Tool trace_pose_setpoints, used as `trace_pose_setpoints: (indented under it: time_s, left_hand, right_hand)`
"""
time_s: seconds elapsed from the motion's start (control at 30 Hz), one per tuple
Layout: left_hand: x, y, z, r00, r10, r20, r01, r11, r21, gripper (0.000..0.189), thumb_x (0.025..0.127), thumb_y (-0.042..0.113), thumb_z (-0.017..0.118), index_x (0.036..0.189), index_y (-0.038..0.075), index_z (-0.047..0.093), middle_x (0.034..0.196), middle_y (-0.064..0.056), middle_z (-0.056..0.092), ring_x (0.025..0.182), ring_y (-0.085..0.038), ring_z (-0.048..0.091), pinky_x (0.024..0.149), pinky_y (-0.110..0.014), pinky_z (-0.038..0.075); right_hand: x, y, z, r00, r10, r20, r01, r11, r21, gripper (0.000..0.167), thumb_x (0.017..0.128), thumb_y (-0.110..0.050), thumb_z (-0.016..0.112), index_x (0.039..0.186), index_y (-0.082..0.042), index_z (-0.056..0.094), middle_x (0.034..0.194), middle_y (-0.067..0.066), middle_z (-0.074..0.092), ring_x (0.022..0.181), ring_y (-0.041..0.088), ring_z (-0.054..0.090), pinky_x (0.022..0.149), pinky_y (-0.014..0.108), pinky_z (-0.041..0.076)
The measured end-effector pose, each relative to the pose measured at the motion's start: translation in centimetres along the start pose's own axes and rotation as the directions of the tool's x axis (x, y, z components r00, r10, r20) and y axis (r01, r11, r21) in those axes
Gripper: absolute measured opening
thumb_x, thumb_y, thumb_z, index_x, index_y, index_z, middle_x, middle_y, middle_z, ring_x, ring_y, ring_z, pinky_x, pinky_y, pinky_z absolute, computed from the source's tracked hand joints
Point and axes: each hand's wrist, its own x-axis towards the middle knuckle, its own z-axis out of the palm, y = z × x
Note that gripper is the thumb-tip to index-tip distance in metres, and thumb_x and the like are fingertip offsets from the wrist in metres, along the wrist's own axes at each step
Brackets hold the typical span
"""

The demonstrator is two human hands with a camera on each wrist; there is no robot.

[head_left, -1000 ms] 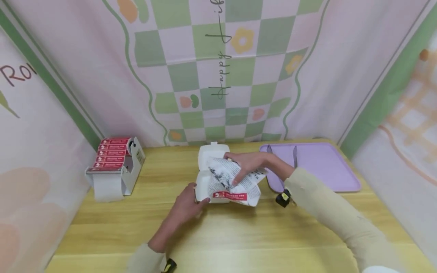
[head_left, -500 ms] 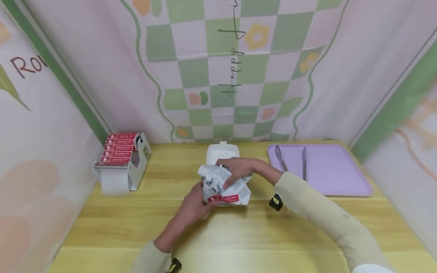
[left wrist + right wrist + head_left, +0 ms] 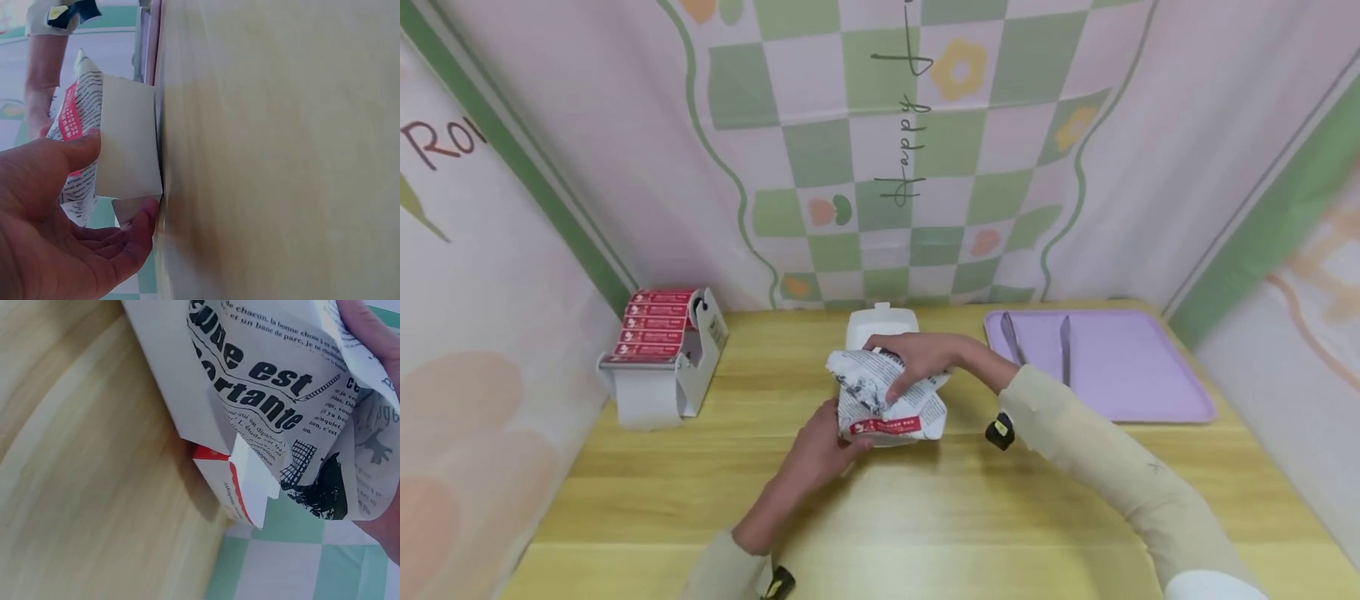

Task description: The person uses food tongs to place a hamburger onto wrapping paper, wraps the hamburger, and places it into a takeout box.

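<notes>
A package in newspaper-print paper (image 3: 859,385) with a red label (image 3: 886,426) sits in the base of a small white takeaway box (image 3: 880,321), its lid folded back toward the wall. My right hand (image 3: 923,357) grips the package from above, thumb on the near side. At the box's front left corner, my left hand (image 3: 816,450) holds the base. In the left wrist view its thumb lies near the rim of the front wall (image 3: 128,137), with the fingers curled at the side. Loose printed paper (image 3: 275,394) overhangs the box in the right wrist view, showing red print on the lid (image 3: 219,481).
A label dispenser (image 3: 696,367) with a roll of red stickers stands at the back left of the wooden table (image 3: 880,525). Two knife-like utensils (image 3: 1065,354) lie on a purple tray (image 3: 1135,367) at the back right. Behind hangs a checked curtain (image 3: 880,167).
My right hand has brought the package left, from jutting past the box's right side to sitting over its base. My left hand has stayed at the box's corner. The head view has shifted slightly.
</notes>
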Motion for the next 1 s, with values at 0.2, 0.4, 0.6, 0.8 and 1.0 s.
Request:
trace_pose_setpoints:
  time_s: [0.2,0.4,0.6,0.8,1.0]
  left_hand:
    - [0.2,0.2,0.1,0.999,-0.036,-0.008,0.036,0.999,0.017,0.077,0.083,0.03,0.081,0.147,0.014,0.043,0.144,-0.016,0.052,0.125,-0.034,0.057,0.103,-0.05,0.05]
    - [0.2,0.2,0.0,0.995,-0.1,-0.029,0.1,0.995,0.019,0.086,0.081,0.039,0.082,0.143,-0.003,0.041,0.131,-0.022,0.06,0.117,-0.036,0.061,0.096,-0.048,0.055]
    - [0.2,0.3,-0.2,0.993,-0.116,-0.021,0.116,0.993,0.025,0.084,0.083,0.039,0.08,0.141,-0.007,0.042,0.126,-0.025,0.063,0.113,-0.036,0.063,0.092,-0.047,0.056]
    - [0.2,0.4,-0.2,0.996,-0.09,-0.019,0.091,0.995,0.036,0.083,0.081,0.038,0.082,0.14,-0.006,0.043,0.122,-0.022,0.064,0.107,-0.032,0.065,0.088,-0.043,0.057]
    - [0.2,0.2,-0.5,0.998,-0.053,-0.017,0.054,0.998,0.042,0.081,0.081,0.041,0.082,0.137,-0.005,0.046,0.122,-0.02,0.064,0.107,-0.031,0.064,0.089,-0.043,0.057]
  right_hand:
    - [0.2,0.0,0.0,1.0,-0.008,0.018,0.007,0.999,0.04,0.074,0.077,-0.039,0.083,0.138,-0.022,0.044,0.113,0.003,0.061,0.097,0.016,0.06,0.085,0.032,0.052]
    - [0.6,0.4,1.7,0.999,0.017,0.043,-0.017,1.0,0.004,0.074,0.084,-0.037,0.079,0.144,-0.018,0.04,0.123,0.006,0.061,0.11,0.018,0.059,0.095,0.034,0.049]
    - [0.4,-0.1,2.3,0.999,0.016,0.031,-0.014,0.997,-0.073,0.075,0.089,-0.036,0.074,0.148,-0.009,0.037,0.125,0.009,0.063,0.114,0.02,0.06,0.099,0.036,0.049]
    - [0.4,0.0,1.9,0.998,0.05,0.035,-0.05,0.999,-0.014,0.068,0.087,-0.037,0.075,0.143,-0.011,0.044,0.113,0.002,0.064,0.099,0.013,0.061,0.091,0.032,0.05]
    - [0.6,0.1,2.1,0.994,0.068,0.081,-0.063,0.996,-0.059,0.071,0.09,-0.035,0.072,0.148,-0.01,0.039,0.118,0.004,0.065,0.103,0.014,0.062,0.096,0.033,0.049]
